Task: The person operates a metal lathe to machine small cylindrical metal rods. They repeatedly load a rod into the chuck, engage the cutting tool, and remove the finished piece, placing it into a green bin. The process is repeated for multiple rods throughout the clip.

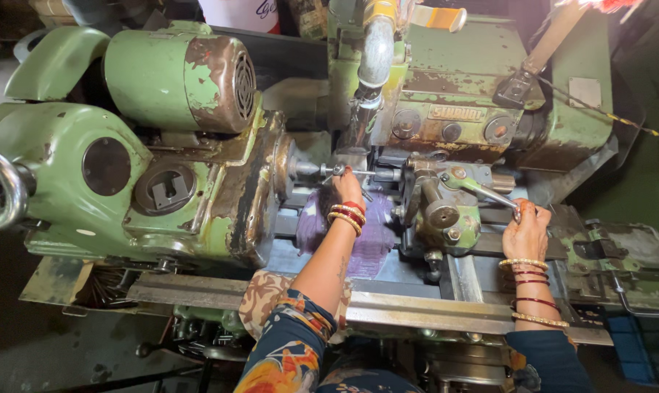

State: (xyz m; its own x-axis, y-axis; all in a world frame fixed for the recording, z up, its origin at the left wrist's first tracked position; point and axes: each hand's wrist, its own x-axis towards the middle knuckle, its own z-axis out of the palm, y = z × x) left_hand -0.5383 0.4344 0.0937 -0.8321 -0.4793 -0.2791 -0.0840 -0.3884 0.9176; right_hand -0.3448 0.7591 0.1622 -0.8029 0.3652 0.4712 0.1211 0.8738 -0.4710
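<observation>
The left hand reaches to twelve o'clock over a purple cloth, its grip pinched narrow on a small metal piece at the spindle nose of the worn green lathe. The right hand — at three o'clock from the left — is wrapped tight round the steel lever handle of the tool post. A green motor sits at ten o'clock.

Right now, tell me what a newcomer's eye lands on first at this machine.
The worn green lathe fills the view, its paint flaking to rust, with a ribbed motor on top at left. At the centre, the left hand, wrist ringed with red and gold bangles, reaches to a small metal workpiece by the spindle. To the right, the right hand grasps a lever handle.
</observation>
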